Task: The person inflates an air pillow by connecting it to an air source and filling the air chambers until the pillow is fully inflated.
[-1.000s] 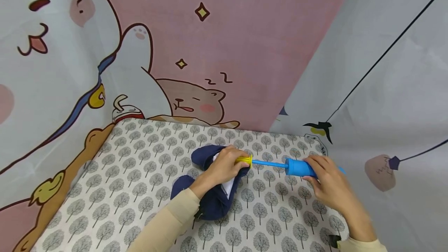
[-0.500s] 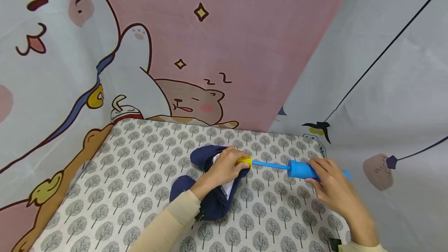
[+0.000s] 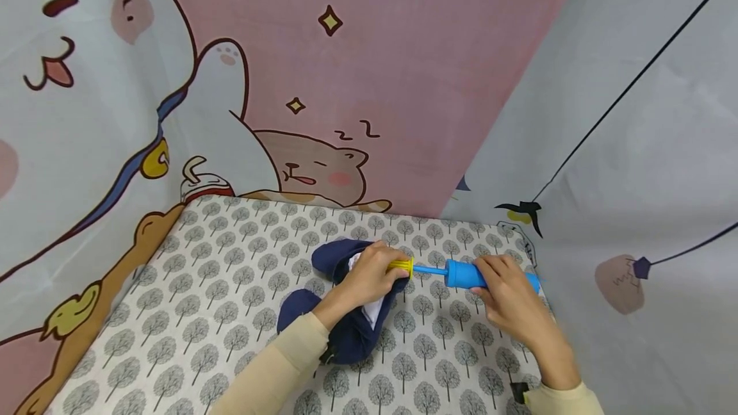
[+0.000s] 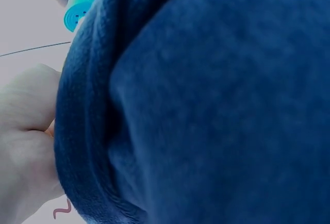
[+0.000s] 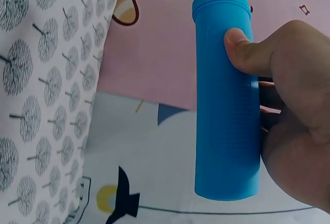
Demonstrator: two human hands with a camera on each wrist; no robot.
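A blue hand pump with a yellow end piece lies across both hands above the table. My left hand grips the yellow end piece, right against a navy U-shaped fabric cushion with a white inner part. In the left wrist view the navy fabric fills most of the picture and hides the fingers. My right hand is wrapped round the pump's barrel, its thumb along the side. A short length of thin blue rod shows between barrel and end piece.
The table is covered in a cloth printed with grey trees. A pink curtain with cartoon animals hangs behind it, and a pale curtain stands close at the right, beyond my right hand.
My right hand and the barrel first shift slightly right, then move left toward my left hand, so less rod shows now. The left hand and the cushion stay in place.
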